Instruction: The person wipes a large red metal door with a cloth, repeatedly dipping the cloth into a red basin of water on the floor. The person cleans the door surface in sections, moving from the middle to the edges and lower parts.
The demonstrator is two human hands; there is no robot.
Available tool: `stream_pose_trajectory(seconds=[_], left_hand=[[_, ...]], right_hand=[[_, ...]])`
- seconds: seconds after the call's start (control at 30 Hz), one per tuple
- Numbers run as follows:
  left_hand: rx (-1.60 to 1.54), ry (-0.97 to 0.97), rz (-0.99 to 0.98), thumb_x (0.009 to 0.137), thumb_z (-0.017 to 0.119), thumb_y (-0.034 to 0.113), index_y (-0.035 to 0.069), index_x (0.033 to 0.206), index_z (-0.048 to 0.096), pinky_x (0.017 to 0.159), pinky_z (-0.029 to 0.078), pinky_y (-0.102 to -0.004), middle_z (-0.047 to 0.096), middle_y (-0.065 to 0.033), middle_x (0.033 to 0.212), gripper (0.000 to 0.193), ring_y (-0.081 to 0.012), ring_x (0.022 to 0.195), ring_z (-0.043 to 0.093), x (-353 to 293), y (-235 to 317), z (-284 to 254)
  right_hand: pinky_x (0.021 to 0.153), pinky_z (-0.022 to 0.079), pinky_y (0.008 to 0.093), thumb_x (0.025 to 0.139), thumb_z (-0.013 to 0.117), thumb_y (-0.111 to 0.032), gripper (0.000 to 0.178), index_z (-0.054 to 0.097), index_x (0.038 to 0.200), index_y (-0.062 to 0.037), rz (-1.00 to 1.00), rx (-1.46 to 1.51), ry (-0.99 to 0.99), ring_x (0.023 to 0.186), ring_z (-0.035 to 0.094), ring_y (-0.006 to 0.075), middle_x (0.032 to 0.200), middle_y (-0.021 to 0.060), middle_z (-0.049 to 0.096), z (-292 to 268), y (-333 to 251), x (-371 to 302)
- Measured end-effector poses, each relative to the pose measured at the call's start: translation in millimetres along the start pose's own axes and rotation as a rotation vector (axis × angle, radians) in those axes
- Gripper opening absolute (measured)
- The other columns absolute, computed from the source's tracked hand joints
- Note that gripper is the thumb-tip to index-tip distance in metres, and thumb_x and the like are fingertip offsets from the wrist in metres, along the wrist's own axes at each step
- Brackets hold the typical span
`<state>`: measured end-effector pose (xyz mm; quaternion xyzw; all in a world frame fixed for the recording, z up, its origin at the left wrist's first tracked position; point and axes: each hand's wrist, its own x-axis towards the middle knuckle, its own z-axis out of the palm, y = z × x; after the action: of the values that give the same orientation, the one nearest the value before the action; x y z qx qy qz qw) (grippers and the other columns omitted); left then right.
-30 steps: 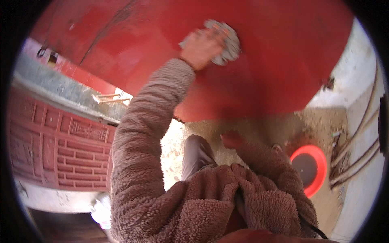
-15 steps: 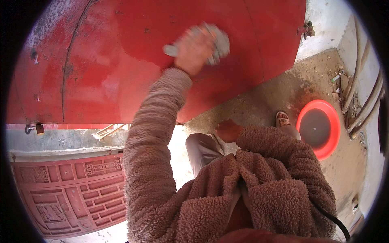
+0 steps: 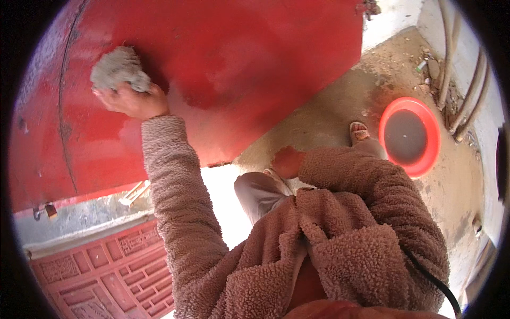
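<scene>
your left hand (image 3: 130, 101), gripping the grey cloth (image 3: 121, 68), swept left, so wiping nears the seam (image 3: 60, 95); right hand (image 3: 287, 161): grip unclear.

To the right of the left hand (image 3: 135, 101) and its grey cloth (image 3: 120, 68), the red panel (image 3: 255, 69) offers a broad, open path; a metal fitting (image 3: 371, 7) juts out at its upper right edge. Leftward, a dark seam (image 3: 61, 117) crosses the surface. Past the right hand (image 3: 287, 161), open floor (image 3: 319, 119) shows before the panel. The person's knee (image 3: 255, 187) crowds its lower left; farther right, the red basin (image 3: 433, 139) and thick hoses (image 3: 472, 95) bar the way.
</scene>
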<state>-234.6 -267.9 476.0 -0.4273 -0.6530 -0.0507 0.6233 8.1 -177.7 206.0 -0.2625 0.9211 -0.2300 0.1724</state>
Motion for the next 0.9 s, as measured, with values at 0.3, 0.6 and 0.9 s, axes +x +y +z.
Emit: stream_pose_trajectory(seconds=[0.3, 0.6, 0.9], left_hand=[[-0.229, -0.728, 0.250, 0.084, 0.062, 0.011, 0.009, 0.111, 0.060, 0.095, 0.042, -0.0440, 0.053, -0.0126, 0.131, 0.027, -0.0342, 0.119, 0.049, -101, 76, 9], [-1.724, -0.588, -2.111, 0.100, 0.044, 0.021, 0.004, 0.135, 0.043, 0.101, 0.043, -0.0424, 0.050, -0.0120, 0.134, 0.038, -0.0274, 0.120, 0.051, -126, 169, -90], [-1.420, -0.894, -1.544, 0.097, 0.052, 0.036, 0.001, 0.144, 0.032, 0.107, 0.036, -0.0360, 0.046, -0.0115, 0.140, 0.062, -0.0223, 0.128, 0.044, -182, 165, -162]], right_hand=[[0.091, 0.043, 0.0463, 0.087, 0.058, -0.020, 0.044, 0.051, 0.126, -0.0013, 0.111, 0.161, 0.897, 0.109, 0.052, 0.0353, 0.109, 0.0186, 0.055, -60, 4, -3], [0.106, 0.033, 0.0405, 0.084, 0.070, -0.028, 0.068, 0.039, 0.140, -0.0047, 0.079, 1.028, 0.783, 0.127, 0.041, 0.0336, 0.131, 0.0222, 0.045, -75, 8, 11], [0.098, 0.043, 0.0378, 0.075, 0.073, -0.012, 0.058, 0.048, 0.125, -0.0013, -0.021, 1.050, 0.687, 0.120, 0.052, 0.0268, 0.125, 0.0182, 0.053, -34, -1, 34]])
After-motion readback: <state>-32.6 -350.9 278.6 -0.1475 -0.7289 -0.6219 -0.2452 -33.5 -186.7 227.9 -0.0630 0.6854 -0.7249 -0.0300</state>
